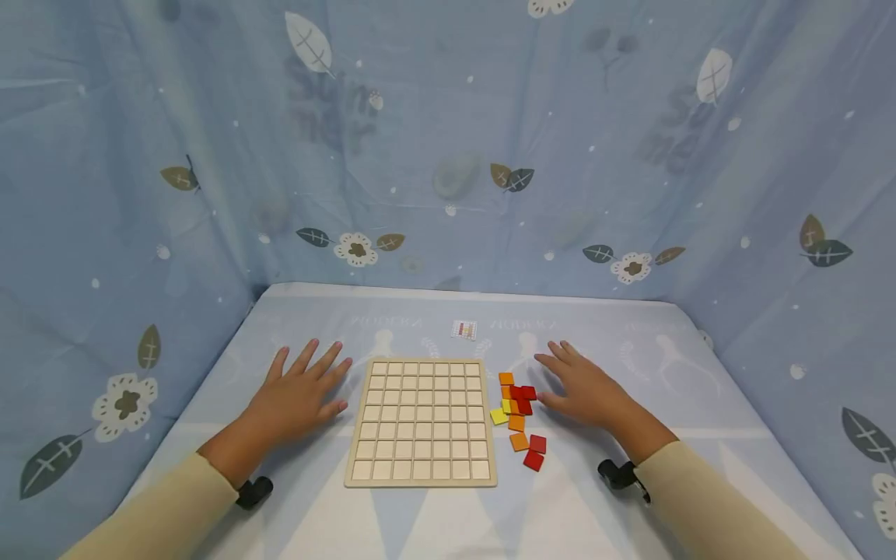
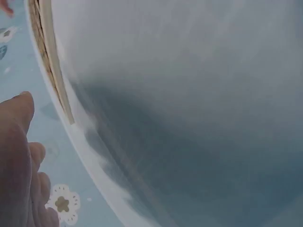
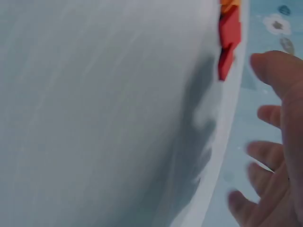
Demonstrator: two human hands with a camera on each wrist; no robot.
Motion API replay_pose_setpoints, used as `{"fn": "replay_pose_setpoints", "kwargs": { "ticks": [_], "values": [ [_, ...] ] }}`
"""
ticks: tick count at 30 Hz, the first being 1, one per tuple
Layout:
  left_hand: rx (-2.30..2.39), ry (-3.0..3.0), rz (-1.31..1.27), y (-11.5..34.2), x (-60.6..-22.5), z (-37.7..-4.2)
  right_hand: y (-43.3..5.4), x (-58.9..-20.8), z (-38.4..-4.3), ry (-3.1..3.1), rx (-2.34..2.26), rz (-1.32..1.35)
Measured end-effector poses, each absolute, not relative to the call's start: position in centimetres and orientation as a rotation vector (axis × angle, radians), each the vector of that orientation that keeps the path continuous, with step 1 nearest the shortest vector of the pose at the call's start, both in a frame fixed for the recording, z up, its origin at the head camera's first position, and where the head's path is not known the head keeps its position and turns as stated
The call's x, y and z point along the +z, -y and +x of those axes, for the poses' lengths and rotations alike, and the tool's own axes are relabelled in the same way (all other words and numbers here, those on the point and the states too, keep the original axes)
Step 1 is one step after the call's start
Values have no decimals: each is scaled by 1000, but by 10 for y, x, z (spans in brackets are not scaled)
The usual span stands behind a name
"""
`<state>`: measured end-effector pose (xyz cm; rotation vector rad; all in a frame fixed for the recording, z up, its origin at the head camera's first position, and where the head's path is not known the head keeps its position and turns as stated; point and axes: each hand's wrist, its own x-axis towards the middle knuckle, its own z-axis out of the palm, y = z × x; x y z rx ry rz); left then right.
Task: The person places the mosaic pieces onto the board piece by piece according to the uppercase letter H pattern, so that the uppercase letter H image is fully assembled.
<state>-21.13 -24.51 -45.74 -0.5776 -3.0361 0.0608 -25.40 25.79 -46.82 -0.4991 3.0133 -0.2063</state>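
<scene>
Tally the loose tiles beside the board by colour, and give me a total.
Orange tiles: 5
Red tiles: 5
Yellow tiles: 2
Total: 12 that I can make out; some overlap, so the pile could hide more.

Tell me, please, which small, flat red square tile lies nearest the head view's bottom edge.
The lowest small red square tile, just below another red tile; the remaining red tiles lie higher.

Evenly lit head view; dim, hazy wrist views; soft shadows (image 3: 188, 118)
</scene>
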Motion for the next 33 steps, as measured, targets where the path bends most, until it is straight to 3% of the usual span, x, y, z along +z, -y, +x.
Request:
{"fn": "replay_pose_setpoints", "kwargs": {
  "ticks": [6, 17, 33],
  "values": [
    [-277, 3120, -534, 243, -460, -204, -244, -474, -255, -2818, -638, -372],
    [-949, 3157, -488, 232, -467, -202, -243, -480, -254, -2788, -778, -333],
    [-1042, 3197, -594, 229, -481, -189, -244, -490, -248, -2820, -854, -371]
  ]
}}
